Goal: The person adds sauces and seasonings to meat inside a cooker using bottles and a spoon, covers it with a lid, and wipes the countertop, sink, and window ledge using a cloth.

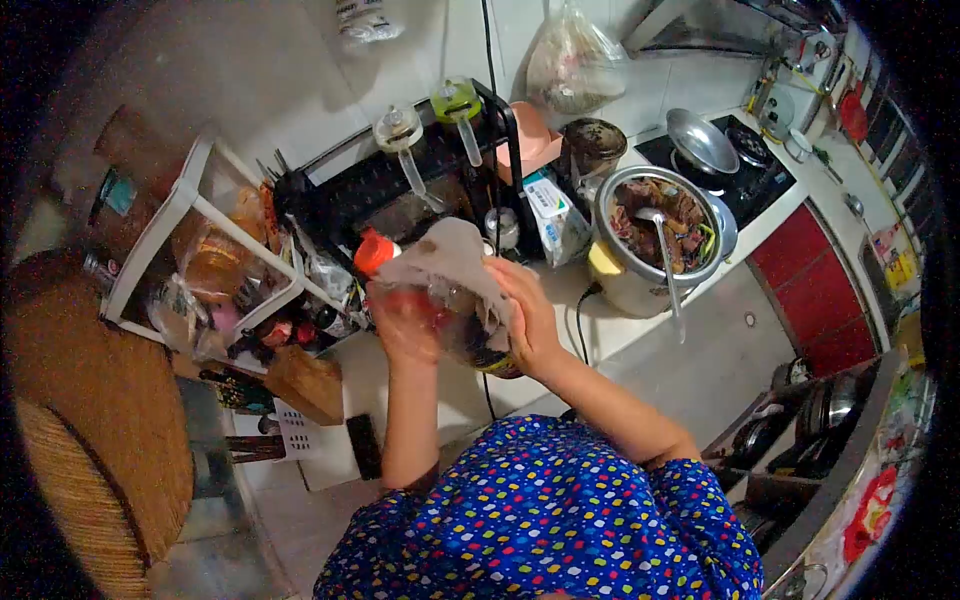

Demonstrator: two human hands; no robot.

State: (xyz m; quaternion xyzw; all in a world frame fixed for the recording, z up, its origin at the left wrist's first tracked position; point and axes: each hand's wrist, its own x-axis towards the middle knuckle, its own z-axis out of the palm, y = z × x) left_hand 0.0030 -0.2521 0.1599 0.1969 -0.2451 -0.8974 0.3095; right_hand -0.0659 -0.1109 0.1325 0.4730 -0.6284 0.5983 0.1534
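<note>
Near the counter edge, in front of the black rack, a see-through jar point(466, 343) with dark contents is between my hands. A greyish-brown cloth point(450, 254) drapes over its top and down the right side. My right hand point(527, 312) presses this cloth against the jar, fingers closed. On the other side, my left hand point(405, 325) is wrapped about the jar, partly smeared by motion. A bottle's orange-red cap point(375, 250) shows just beyond my left hand. What lies under the cloth is hidden.
To the right stands an open pot point(660, 230) of cooked food with a ladle point(663, 250) in it. Behind are a black rack point(350, 180) and a stove point(740, 170) bearing a metal pan. A white shelf point(205, 205) with bagged goods is left; a phone-like black slab point(364, 447) lies nearer.
</note>
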